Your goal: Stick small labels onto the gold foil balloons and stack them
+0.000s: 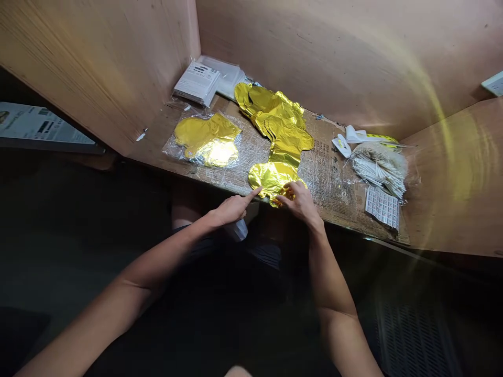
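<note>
The left hand (231, 208) has its index finger stretched out to the near left edge of the front foil piece (271, 178), its other fingers curled. The right hand (302, 201) bends thumb and fingers at that piece's near right edge; whether they pinch it cannot be told. The front foil piece, gold and lobed, lies at the near edge of the cardboard-covered table (326, 191). Below its left side, by the left hand, is a translucent object (238, 229), its contents unclear.

Directly behind the front foil piece spreads a pile of gold foil pieces (285, 125). To its left, clear plastic (170, 149) surrounds another gold foil shape (204, 133); whether enclosing or underlying it is uncertain. Farther back on that left side sit stacked white printed cards (197, 81) beside clear packets (223, 73). Well to its right lie a bundle of white strands (379, 167), white ribbon (356, 135) and a printed sticker sheet (382, 208).
</note>
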Demonstrator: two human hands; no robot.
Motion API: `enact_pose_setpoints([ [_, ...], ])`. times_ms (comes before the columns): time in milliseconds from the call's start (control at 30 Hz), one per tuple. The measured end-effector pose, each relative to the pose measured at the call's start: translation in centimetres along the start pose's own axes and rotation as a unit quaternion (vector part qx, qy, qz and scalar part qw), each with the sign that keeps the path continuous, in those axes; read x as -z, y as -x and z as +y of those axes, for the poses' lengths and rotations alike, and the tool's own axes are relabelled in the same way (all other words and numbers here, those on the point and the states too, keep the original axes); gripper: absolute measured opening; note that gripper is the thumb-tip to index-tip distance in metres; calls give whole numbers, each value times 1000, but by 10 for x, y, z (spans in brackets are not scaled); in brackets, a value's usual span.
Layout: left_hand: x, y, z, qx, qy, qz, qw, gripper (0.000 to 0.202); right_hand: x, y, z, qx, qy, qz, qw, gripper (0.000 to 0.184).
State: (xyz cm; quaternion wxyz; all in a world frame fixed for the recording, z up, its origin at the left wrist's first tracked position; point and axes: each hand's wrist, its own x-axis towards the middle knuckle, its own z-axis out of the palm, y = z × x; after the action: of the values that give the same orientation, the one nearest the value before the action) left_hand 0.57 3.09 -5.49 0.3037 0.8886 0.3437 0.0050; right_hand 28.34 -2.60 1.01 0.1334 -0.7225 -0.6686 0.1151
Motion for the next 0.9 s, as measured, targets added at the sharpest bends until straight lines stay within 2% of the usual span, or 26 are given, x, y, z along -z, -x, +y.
enact_pose_setpoints([
  [100, -14, 19, -15, -78, 102, 45, 991, 76, -9, -2, 5, 46, -33, -36, 998, 26],
  [167, -29, 36, -28, -119, 172, 60, 976, 52, -3, -11, 12, 47, -72, -66, 994, 32],
  [200, -39, 45, -35, -119, 192, 46, 973, 38, 5, -17, 17, 48, -93, -84, 991, 36],
  [267, -58, 59, -48, -57, 220, 7, 974, 26, 24, -36, 23, 51, -115, -129, 984, 43],
  [367, -82, 76, -62, 28, 245, -24, 969, 29, 52, -69, 23, 70, -94, -219, 969, 45],
  [400, -88, 81, -65, 44, 256, -39, 965, 38, 58, -79, 20, 83, -81, -252, 961, 45],
  [467, -97, 90, -68, 58, 278, -72, 956, 68, 68, -91, 9, 114, -53, -302, 945, 47],
  [533, -101, 97, -67, 74, 302, -66, 948, 83, 74, -87, -6, 132, -38, -304, 943, 50],
  [600, -100, 103, -62, 101, 370, -5, 924, 69, 74, -65, -25, 147, -65, -299, 941, 52],
  [667, -96, 107, -52, 119, 464, 64, 876, 49, 60, -27, -47, 180, -134, -324, 919, 52],
  [700, -93, 107, -46, 120, 503, 83, 852, 47, 45, -6, -58, 202, -174, -337, 903, 55],
  [767, -88, 105, -34, 118, 554, 104, 818, 52, 0, 31, -80, 227, -216, -298, 902, 83],
  [800, -87, 103, -27, 118, 576, 114, 801, 54, -29, 46, -90, 212, -236, -273, 908, 90],
  [833, -88, 99, -22, 122, 599, 128, 781, 56, -61, 56, -100, 175, -272, -250, 913, 88],
  [900, -93, 91, -14, 130, 641, 150, 742, 56, -122, 65, -117, 58, -382, -198, 901, 80],
])
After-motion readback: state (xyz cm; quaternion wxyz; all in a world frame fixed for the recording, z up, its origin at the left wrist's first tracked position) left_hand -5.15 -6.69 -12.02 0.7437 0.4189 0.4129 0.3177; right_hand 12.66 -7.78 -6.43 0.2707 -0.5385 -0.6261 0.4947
